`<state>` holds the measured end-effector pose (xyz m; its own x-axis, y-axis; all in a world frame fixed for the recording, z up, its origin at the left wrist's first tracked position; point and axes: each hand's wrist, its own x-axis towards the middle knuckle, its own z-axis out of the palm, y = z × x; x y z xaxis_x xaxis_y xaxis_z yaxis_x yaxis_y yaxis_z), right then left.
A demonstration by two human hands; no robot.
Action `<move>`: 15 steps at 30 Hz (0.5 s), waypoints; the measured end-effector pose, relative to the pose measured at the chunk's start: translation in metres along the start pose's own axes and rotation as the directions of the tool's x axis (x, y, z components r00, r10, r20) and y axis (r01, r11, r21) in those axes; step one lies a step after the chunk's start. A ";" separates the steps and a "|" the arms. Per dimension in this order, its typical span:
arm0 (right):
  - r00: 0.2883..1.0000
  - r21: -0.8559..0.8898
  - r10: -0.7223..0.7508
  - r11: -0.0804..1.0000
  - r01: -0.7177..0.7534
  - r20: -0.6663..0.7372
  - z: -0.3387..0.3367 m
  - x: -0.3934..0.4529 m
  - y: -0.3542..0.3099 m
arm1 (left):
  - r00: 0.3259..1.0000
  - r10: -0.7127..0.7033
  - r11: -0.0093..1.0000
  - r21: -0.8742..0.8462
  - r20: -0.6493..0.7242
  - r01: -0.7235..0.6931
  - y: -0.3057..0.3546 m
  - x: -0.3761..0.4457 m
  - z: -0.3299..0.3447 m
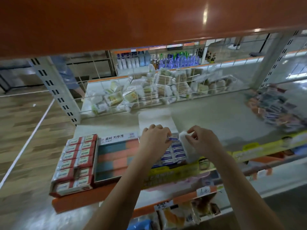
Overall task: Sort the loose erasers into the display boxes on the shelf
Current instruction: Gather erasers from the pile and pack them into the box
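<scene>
Several grey shelf point(216, 117) levels with orange edging over wood-pattern floor point(25, 130), wire basket point(149, 90) of packets far behind. Three display boxes point(114, 156) side by side near, loose erasers point(274, 108) piled far right. Left hand point(155, 138) pinching a blue-labelled eraser point(173, 139) over the rightmost box, right hand point(201, 140) pinching its white flap point(187, 146).

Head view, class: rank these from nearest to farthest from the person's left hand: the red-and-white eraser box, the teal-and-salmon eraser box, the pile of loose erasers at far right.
Measured from the left hand:
1. Teal-and-salmon eraser box, just to its left.
2. Red-and-white eraser box, farther left, at the shelf's end.
3. Pile of loose erasers, far right, beyond the right hand.
</scene>
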<state>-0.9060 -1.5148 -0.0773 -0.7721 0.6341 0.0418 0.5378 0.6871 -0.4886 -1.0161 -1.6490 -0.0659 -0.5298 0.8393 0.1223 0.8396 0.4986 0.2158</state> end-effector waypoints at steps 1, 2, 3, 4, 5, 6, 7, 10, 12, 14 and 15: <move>1.000 0.005 -0.010 1.000 0.010 0.021 0.001 0.001 0.002 | 1.000 -0.018 1.000 0.011 -0.005 0.018 0.004 0.003 0.005; 0.999 0.017 -0.020 1.000 0.020 0.038 0.001 0.002 0.004 | 0.999 -0.033 0.999 0.021 -0.007 0.033 0.007 0.005 0.009; 0.998 0.028 -0.031 0.999 0.030 0.052 0.002 0.003 0.005 | 0.999 -0.046 0.998 0.035 -0.006 0.046 0.010 0.007 0.013; 0.997 0.036 -0.043 0.999 0.041 0.063 0.002 0.004 0.007 | 0.998 -0.056 0.997 0.048 -0.003 0.056 0.012 0.008 0.016; 0.996 0.039 -0.055 0.998 0.052 0.071 0.002 0.005 0.008 | 0.998 -0.065 0.996 0.054 -0.004 0.065 0.014 0.009 0.018; 0.995 0.040 -0.066 0.997 0.063 0.076 0.002 0.006 0.009 | 0.997 -0.076 0.996 0.050 -0.011 0.077 0.016 0.009 0.020; 0.994 0.043 -0.076 0.996 0.073 0.078 0.001 0.007 0.010 | 0.996 -0.090 0.995 0.039 -0.023 0.091 0.018 0.009 0.021; 0.992 0.056 -0.101 0.994 0.097 0.074 0.001 0.009 0.010 | 0.991 -0.118 0.992 0.033 -0.065 0.120 0.020 0.007 0.025; 0.990 0.067 -0.116 0.992 0.111 0.075 0.001 0.010 0.011 | 0.989 -0.123 0.991 0.049 -0.077 0.127 0.021 0.006 0.028; 0.989 0.074 -0.127 0.990 0.121 0.073 0.000 0.010 0.011 | 0.989 -0.128 0.990 0.052 -0.076 0.132 0.020 0.007 0.030; 0.989 0.070 -0.131 0.990 0.126 0.073 0.000 0.009 0.011 | 0.990 -0.124 0.990 0.056 -0.069 0.128 0.020 0.007 0.030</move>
<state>-0.9069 -1.5011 -0.0823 -0.8587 0.5107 0.0419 0.4109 0.7351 -0.5392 -0.9992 -1.6268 -0.0903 -0.6367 0.7542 0.1608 0.7704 0.6130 0.1754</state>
